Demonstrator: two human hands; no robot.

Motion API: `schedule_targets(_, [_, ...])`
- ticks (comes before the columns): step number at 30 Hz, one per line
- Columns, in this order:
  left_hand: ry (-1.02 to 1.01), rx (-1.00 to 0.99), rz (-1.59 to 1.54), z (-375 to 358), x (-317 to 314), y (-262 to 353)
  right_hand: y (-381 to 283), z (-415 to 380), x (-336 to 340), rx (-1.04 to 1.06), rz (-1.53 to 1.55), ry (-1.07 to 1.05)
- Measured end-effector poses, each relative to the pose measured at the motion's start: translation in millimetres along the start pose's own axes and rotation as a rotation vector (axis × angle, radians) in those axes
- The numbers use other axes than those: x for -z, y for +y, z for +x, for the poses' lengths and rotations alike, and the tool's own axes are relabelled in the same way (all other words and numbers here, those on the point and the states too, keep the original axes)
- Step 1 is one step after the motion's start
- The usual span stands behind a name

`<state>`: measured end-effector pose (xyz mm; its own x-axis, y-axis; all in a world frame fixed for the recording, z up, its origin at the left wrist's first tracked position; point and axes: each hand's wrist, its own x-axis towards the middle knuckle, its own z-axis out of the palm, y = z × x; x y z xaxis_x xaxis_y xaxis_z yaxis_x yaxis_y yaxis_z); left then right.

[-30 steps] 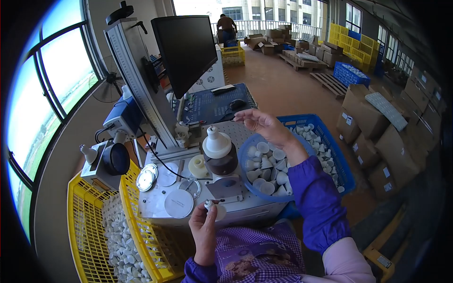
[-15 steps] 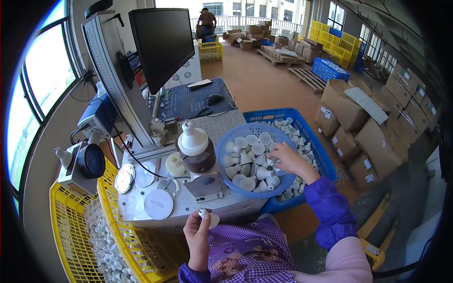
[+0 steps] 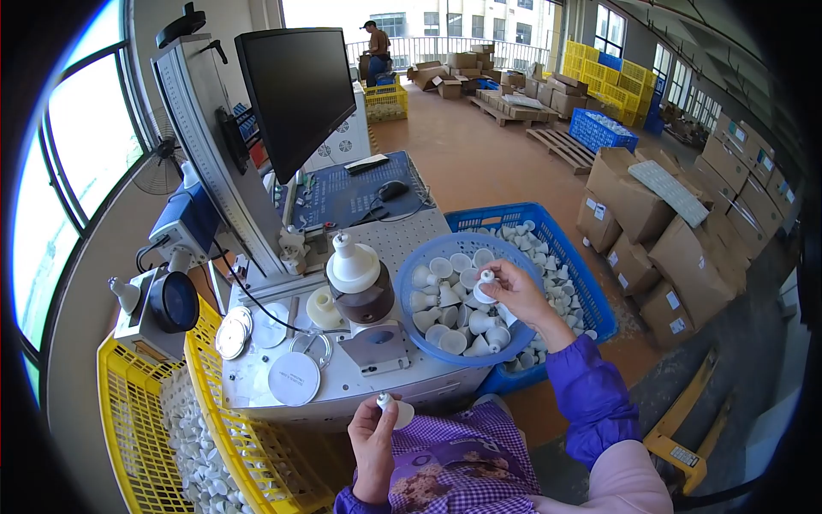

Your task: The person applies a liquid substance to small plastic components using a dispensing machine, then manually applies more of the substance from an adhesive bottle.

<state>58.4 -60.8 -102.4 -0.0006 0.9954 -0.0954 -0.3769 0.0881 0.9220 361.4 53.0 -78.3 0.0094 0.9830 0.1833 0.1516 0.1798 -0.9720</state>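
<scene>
In front of my apron, my left hand [image 3: 373, 445] pinches a white bulb housing [image 3: 401, 415] by its narrow neck, the wide cup facing right. Over the right side of the round blue basin [image 3: 409, 324], my right hand [image 3: 519, 296] grips another bulb housing [image 3: 485, 288], its narrow end up. Many similar white housings lie jumbled in the basin below it. A larger white bulb-shaped piece [image 3: 353, 267] sits upright on a dark cylinder [image 3: 364, 305] on the metal bench, left of the basin.
A blue crate [image 3: 599, 295] of housings stands behind and right of the basin. A yellow crate [image 3: 128, 445] with more is at lower left. The bench holds round metal discs [image 3: 294, 379], a monitor [image 3: 295, 94] and a mouse [image 3: 393, 189]. Cardboard boxes [image 3: 634, 206] are stacked right; a person [image 3: 377, 51] stands far back.
My right hand has lifted a bulb housing from among those in the basin, moving slightly left. My left hand keeps its housing and sits a little lower and further right in view.
</scene>
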Motion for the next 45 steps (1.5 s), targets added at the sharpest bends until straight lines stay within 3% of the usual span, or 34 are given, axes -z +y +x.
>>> schedule_targets(3, [-0.026, 0.010, -0.011, -3, -2, 3, -5, -4, -11, 0.057, 0.180, 0.041])
schedule_targets(12, [-0.090, 0.085, -0.057, -3, -6, 15, -7, -19, -33, 0.005, 0.194, 0.043])
schedule_targets(15, [-0.062, 0.024, -0.029, 7, -9, 21, -14, -23, -36, -0.005, 0.199, 0.036])
schedule_targets(17, [-0.033, -0.107, 0.115, 26, -14, 44, -22, -23, -39, -0.010, 0.198, 0.040])
schedule_targets(20, [0.078, -0.670, 0.571, 67, -25, 91, -37, -18, -48, 0.010, 0.217, 0.068])
schedule_targets(23, [0.164, -0.751, 0.660, 97, -47, 136, -55, -10, -59, 0.094, 0.237, 0.047])
schedule_targets(25, [0.206, -0.841, 0.944, 117, -55, 149, -70, -3, -70, 0.150, 0.291, 0.068])
schedule_targets(26, [0.210, -0.844, 0.942, 122, -58, 155, -77, 2, -75, 0.153, 0.291, 0.065])
schedule_targets(28, [0.100, -0.664, 1.040, 128, -61, 163, -93, 14, -86, 0.261, 0.295, 0.058])
schedule_targets(32, [0.091, -0.791, 0.952, 123, -49, 168, -122, 40, -112, 0.279, 0.258, 0.025])
schedule_targets(34, [0.128, -0.796, 0.675, 108, -36, 167, -123, 52, -127, 0.308, 0.042, 0.019])
schedule_targets(35, [0.129, -0.792, 0.684, 101, -26, 161, -119, 58, -137, 0.302, 0.050, 0.018])
schedule_targets(37, [0.129, -0.602, 0.430, 87, -5, 147, -116, 67, -151, 0.477, -0.207, 0.065])
schedule_targets(45, [0.125, -0.337, 0.306, 56, 33, 95, -125, 60, -152, 0.444, -0.331, 0.085])
